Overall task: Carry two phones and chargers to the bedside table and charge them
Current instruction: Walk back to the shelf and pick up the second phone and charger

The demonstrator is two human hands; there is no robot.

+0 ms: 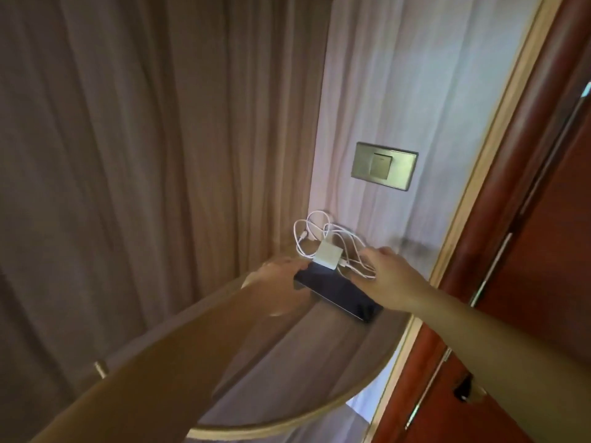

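Observation:
A black phone [339, 290] lies on a round wooden table [287, 362], its dark screen up. At its far end rests a white charger block [327, 254] with a tangled white cable [319, 233]. My left hand [278, 276] grips the phone's left end. My right hand [393, 279] rests over the phone's right side, fingers on the cable loops beside the charger. Whether a second phone lies under the first cannot be told.
Brown curtains [144, 155] hang on the left behind the table. A metal switch plate [383, 166] sits on the white wall above the charger. A red-brown wooden door [527, 282] with metal fittings stands on the right.

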